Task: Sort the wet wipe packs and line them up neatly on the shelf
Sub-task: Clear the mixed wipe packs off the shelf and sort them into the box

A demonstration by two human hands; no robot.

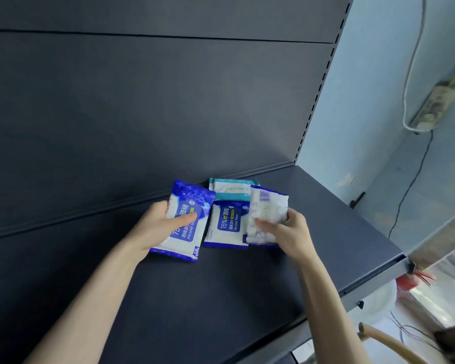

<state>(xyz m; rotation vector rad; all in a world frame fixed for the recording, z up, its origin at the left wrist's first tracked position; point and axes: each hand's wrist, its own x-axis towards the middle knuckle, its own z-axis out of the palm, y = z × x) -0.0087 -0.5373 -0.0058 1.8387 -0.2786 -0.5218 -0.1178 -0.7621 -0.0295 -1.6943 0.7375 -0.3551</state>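
The left hand grips a blue pack, the right hand a barcode-up pack, both pointing lengthwise at the back panel, flanking the middle pack.

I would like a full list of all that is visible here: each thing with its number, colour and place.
held blue pack: 1, blue and white, face up, in the left grip
middle blue pack: 1, blue and white, flat on the shelf between the grips
teal pack: 1, teal and white, behind the middle blue pack
turned pack: 1, white with blue edge, barcode side up, in the right grip
shelf: 1, dark grey, under the packs
back panel: 1, dark grey, behind the shelf
wall: 1, light blue, right
power strip: 1, pale, on the wall
left grip: 1, a bare hand, holds the held blue pack
right grip: 1, a bare hand, holds the turned pack
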